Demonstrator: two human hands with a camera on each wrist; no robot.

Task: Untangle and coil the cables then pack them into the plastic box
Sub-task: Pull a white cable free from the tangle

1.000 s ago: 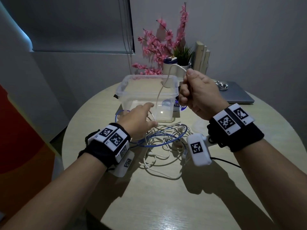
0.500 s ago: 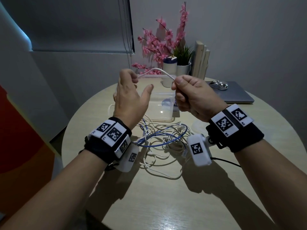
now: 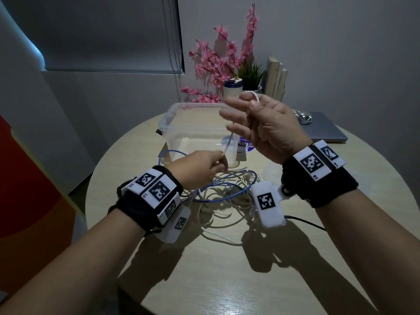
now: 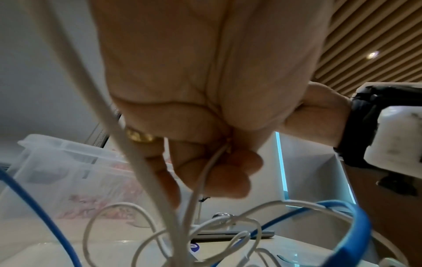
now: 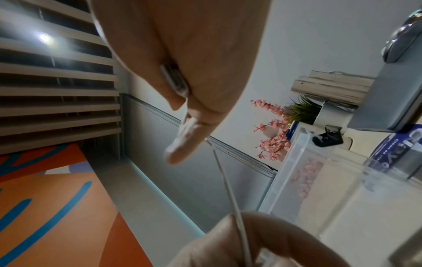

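- The right hand (image 3: 268, 126) is raised above the plastic box (image 3: 172, 123), fingers spread and relaxed; the thin white cable (image 3: 230, 139) loops over its thumb.
- The left hand (image 3: 200, 169) pinches this cable lower, over the tangled cables (image 3: 227, 196) at the middle of the round table (image 3: 227, 280).
- The box stands toward the far edge of the table.
- Only the right wrist view shows a blue label (image 5: 392, 150) behind the box; its writing is not clear.
- Only the left wrist view shows a gold ring (image 4: 139, 138).
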